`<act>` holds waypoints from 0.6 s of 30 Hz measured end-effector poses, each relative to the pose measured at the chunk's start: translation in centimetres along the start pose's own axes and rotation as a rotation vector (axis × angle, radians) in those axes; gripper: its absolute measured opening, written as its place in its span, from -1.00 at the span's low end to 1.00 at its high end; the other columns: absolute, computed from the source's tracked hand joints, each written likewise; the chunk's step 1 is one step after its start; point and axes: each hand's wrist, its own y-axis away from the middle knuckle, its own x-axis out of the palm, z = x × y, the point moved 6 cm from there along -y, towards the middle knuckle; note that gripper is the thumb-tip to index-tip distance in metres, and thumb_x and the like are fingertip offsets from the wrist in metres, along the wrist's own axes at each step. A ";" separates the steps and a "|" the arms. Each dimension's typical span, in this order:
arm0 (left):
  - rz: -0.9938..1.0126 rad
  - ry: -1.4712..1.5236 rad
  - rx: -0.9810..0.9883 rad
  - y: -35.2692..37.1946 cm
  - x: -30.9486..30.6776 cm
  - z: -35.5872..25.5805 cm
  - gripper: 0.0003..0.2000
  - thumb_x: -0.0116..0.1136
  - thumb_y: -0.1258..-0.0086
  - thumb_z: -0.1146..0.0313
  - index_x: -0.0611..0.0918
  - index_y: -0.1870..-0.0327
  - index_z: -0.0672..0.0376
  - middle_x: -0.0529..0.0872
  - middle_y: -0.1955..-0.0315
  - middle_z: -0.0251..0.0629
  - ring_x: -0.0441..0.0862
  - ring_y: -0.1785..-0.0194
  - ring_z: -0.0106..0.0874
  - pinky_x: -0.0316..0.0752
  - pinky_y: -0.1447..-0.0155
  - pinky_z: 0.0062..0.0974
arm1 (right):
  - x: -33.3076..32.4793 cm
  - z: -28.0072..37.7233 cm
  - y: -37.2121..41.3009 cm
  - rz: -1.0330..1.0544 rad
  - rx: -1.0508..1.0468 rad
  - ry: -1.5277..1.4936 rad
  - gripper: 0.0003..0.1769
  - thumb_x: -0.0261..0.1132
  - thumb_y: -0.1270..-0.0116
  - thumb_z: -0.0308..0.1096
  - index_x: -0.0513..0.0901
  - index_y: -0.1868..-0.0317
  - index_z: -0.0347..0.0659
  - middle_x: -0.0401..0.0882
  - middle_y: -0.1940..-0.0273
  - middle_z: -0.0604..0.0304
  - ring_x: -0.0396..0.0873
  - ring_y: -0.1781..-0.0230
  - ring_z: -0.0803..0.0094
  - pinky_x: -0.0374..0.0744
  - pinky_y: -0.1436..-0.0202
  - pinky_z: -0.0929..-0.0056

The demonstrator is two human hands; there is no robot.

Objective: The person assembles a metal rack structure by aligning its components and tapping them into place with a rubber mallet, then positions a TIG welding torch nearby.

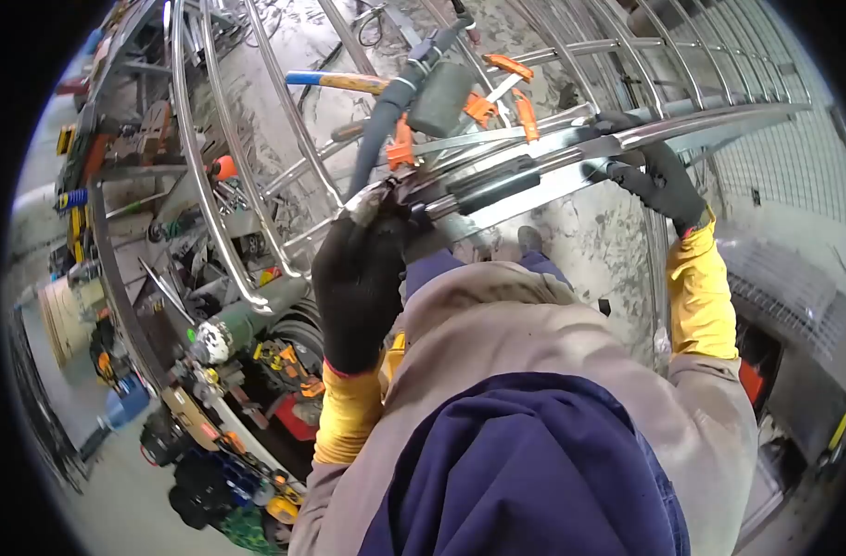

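In the head view my left hand, in a black glove with a yellow cuff, is closed at the left end of a shiny metal rail. What its fingers grip there is hidden. My right hand, gloved alike, curls its fingers around the rail farther right. Between the hands a black sleeve-like piece lies along the metal. Orange-ended bar clamps sit just beyond. A mallet with a dark head and wooden handle lies across the bars beside a dark sleeved cable.
Bent metal tubes of a large frame spread ahead and to both sides. At left, a cluttered rack holds tools. A green cylinder stands near my left elbow. Wire mesh panels are at right.
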 end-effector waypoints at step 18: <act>-0.367 -0.244 0.094 2.7 14.5 -3.3 -0.73 0.20 -0.58 0.40 0.76 -0.12 0.36 0.78 0.14 -0.34 0.63 0.07 -0.60 0.51 -0.09 -0.59 | -7.4 -13.2 -4.4 -0.271 0.069 -0.107 -0.73 0.46 -0.47 -0.13 0.84 -0.08 -0.01 0.58 0.11 0.41 0.52 0.25 0.62 0.63 0.17 0.53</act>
